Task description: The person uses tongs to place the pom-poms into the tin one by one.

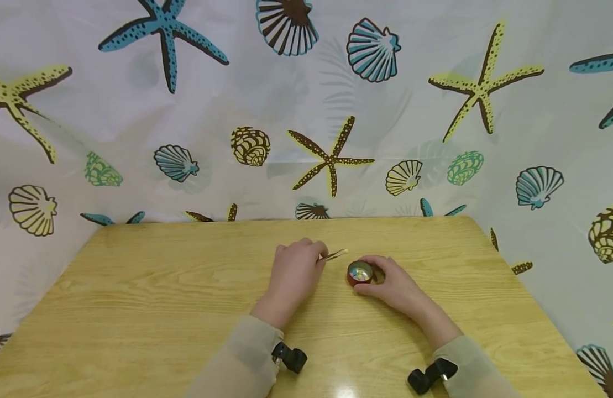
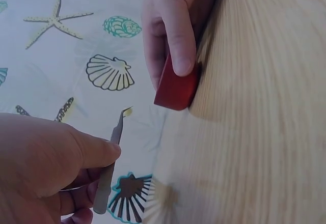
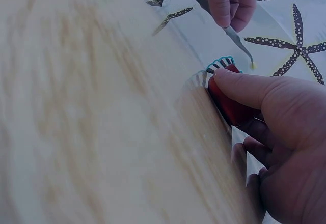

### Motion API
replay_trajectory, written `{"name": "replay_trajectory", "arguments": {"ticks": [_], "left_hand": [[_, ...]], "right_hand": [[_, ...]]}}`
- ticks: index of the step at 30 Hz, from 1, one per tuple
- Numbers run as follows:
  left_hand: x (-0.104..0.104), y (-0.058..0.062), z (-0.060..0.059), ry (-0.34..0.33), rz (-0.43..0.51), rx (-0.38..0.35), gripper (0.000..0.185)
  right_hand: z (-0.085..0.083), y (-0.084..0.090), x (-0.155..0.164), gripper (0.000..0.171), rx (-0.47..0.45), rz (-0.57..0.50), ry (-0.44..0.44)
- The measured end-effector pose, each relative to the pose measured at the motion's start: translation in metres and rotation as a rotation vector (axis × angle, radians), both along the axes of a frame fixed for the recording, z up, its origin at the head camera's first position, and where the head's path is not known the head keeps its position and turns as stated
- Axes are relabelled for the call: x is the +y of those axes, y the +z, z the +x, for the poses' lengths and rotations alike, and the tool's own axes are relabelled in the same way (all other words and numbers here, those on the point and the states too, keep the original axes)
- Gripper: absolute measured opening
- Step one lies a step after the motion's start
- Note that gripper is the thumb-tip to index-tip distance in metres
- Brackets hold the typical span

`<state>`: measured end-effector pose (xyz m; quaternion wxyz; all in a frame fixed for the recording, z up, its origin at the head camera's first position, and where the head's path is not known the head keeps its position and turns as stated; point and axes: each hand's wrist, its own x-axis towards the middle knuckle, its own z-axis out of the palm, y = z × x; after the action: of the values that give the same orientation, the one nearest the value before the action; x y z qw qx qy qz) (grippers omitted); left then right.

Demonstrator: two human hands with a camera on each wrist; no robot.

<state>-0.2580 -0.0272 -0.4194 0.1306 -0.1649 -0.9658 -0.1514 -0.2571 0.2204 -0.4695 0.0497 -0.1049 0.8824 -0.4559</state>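
My left hand (image 1: 297,272) pinches a pair of bent-tip tweezers (image 2: 116,138) above the table. A tiny pale yellow piece (image 2: 128,111) sits at the tweezers' tips, which point toward the right hand. Just to the right, my right hand (image 1: 397,284) holds a small round red tin (image 1: 360,273) between thumb and fingers. In the head view the tin's open top shows several small colourful bits inside. Both wrist views show the tin's red side, partly covered by the right thumb (image 3: 243,87). A short gap separates the tweezers' tips from the tin.
The wooden table (image 1: 152,309) spreads out around both hands. A white cloth (image 1: 211,110) printed with starfish and shells hangs behind the table and along its sides. Each sleeve carries a small black wrist camera, one on the left (image 1: 289,357) and one on the right (image 1: 432,375).
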Motion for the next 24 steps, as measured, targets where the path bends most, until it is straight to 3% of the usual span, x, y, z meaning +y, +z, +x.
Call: {"name": "replay_trajectory", "arguments": {"ticks": [12, 24], "left_hand": [[0.016, 0.004, 0.011, -0.091, -0.049, -0.002, 0.009], [0.022, -0.004, 0.016, -0.143, -0.083, 0.024, 0.008]], "right_hand": [[0.001, 0.002, -0.001, 0.066, 0.008, 0.013, 0.003], [0.001, 0.004, 0.000, 0.061, 0.024, 0.009, 0.020]]}}
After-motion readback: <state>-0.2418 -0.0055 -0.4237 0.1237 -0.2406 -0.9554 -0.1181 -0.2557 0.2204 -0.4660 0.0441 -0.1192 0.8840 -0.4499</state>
